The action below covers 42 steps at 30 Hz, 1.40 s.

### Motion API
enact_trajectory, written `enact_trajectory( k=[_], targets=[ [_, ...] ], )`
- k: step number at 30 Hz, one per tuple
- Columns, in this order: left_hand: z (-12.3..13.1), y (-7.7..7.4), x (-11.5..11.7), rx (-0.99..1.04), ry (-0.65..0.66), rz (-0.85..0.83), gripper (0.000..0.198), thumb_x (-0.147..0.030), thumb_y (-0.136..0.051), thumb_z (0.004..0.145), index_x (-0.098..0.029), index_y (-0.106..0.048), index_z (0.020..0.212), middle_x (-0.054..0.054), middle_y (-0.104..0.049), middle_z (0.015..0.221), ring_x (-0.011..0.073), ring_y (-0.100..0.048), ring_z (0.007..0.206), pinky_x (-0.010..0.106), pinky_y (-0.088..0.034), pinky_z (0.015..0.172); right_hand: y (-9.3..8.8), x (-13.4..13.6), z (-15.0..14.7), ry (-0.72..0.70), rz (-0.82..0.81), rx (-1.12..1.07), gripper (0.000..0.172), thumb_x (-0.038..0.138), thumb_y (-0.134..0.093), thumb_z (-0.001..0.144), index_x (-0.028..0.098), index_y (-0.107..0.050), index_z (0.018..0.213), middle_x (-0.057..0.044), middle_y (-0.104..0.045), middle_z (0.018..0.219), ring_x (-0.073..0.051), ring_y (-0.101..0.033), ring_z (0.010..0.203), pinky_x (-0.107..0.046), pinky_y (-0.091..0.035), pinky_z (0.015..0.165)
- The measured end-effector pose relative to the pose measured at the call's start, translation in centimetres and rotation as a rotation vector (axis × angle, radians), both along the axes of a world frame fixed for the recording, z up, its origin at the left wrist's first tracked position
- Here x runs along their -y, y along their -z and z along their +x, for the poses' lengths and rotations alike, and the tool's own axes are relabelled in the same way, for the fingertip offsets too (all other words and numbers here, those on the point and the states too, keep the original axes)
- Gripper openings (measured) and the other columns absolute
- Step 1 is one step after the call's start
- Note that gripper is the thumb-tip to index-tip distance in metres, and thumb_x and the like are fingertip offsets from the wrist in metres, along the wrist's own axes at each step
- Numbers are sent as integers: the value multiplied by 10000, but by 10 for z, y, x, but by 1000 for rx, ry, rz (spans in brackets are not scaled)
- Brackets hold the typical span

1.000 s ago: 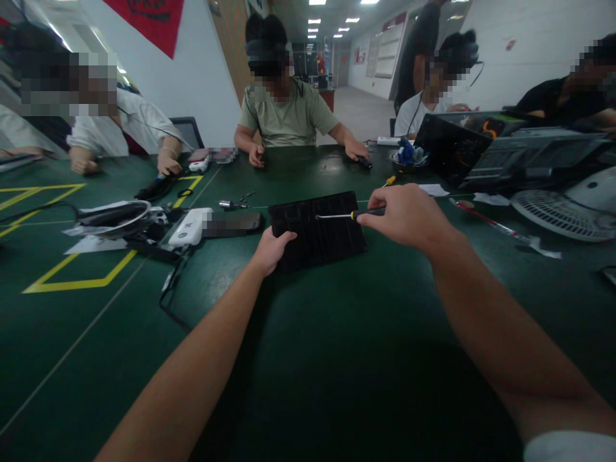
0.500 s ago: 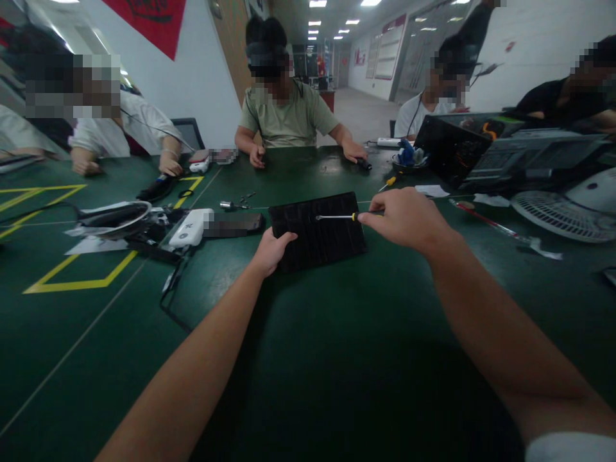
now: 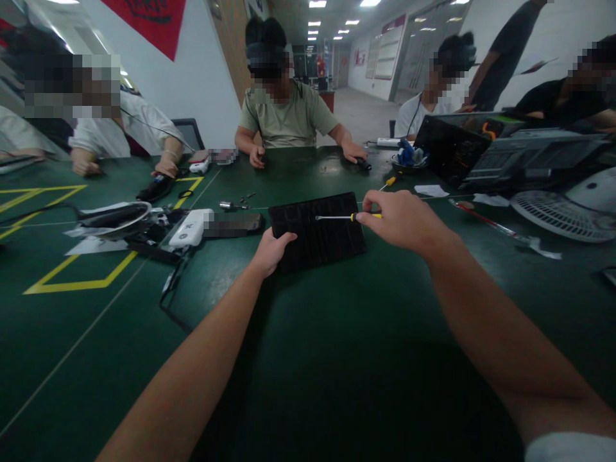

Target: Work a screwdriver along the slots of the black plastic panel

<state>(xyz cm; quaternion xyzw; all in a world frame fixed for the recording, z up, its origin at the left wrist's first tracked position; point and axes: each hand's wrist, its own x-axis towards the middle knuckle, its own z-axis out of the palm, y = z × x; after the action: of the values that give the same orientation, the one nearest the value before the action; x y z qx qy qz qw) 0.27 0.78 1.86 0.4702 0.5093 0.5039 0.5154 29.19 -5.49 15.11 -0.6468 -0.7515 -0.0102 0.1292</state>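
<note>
A flat black rectangular panel (image 3: pixel 332 237) with ridges lies slightly tilted on the green table in front of me. My left hand (image 3: pixel 272 251) grips its left edge, thumb on top and fingers underneath. Above the panel's right half, my right hand (image 3: pixel 402 218) holds a screwdriver (image 3: pixel 337 217) by its yellow and black handle. The metal shaft points left, nearly level, and its tip is over the panel's middle, at or close to a small spot there. Whether the tip touches is too dark to tell.
Left of the panel are a dark phone-like slab (image 3: pixel 235 224), a white device (image 3: pixel 191 228) and small metal parts (image 3: pixel 231 205). Another yellow screwdriver (image 3: pixel 389 183), a fan grille (image 3: pixel 561 215) and an opened computer case (image 3: pixel 524 154) stand right. Several people sit around the table.
The fingers of my right hand have shifted on the screwdriver handle, showing more of its yellow. My left hand and the panel stay put. A standing person at back right has moved right.
</note>
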Motion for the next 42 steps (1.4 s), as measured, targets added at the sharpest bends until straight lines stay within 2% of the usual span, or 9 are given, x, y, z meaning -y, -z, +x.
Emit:
enact_trajectory(
  k=[3,5,9,22,27,31,42],
  targets=[
    [0,1,0,1,0,5,402,-323,-869,638,-215,-726,999,81,-829,1023,346,-811,1090,528,-666,1038,0,1,0,-12,2,8,291,460,-712,994,232,-751,1169,-131,-810,1027,-311,-704,892,-382,-384,692],
    [0,1,0,0,-2,4,392,-316,-863,647,-217,-726,1000,83,-827,1021,344,-811,1090,523,-670,1029,1,1,1,-28,16,23,274,382,-764,939,236,-734,1169,-116,-803,1013,-302,-698,884,-373,-379,686],
    [0,0,0,0,-4,-3,394,-311,-863,639,-212,-729,996,82,-827,1014,342,-809,1086,517,-670,1029,3,1,2,-47,43,34,210,268,-731,916,241,-738,1124,-106,-792,993,-291,-691,873,-376,-386,697],
    [1,0,0,-9,-10,7,435,-348,-875,615,-203,-736,1001,60,-821,980,330,-805,1051,508,-653,1035,-4,7,-4,-13,72,2,250,405,-723,958,232,-870,1061,-130,-829,1026,-330,-731,952,-417,-466,757],
    [1,-3,2,-6,1,1,433,-346,-872,620,-211,-730,1006,67,-819,1005,336,-799,1073,510,-648,1041,-4,8,-5,27,67,11,331,460,-691,990,240,-880,1148,-153,-842,1054,-362,-742,957,-443,-480,756],
    [1,-4,2,-20,-9,-3,412,-340,-862,629,-211,-725,996,71,-813,999,334,-798,1065,505,-649,1040,-3,6,-4,0,49,1,338,456,-672,1007,259,-856,1211,-141,-844,1021,-363,-744,948,-439,-476,749],
    [0,3,-1,-12,-23,13,392,-320,-867,635,-215,-726,986,64,-816,983,326,-801,1043,517,-660,1036,7,-5,4,-25,53,-24,218,373,-793,914,236,-806,1083,-114,-817,982,-314,-723,897,-396,-455,740]
  ],
)
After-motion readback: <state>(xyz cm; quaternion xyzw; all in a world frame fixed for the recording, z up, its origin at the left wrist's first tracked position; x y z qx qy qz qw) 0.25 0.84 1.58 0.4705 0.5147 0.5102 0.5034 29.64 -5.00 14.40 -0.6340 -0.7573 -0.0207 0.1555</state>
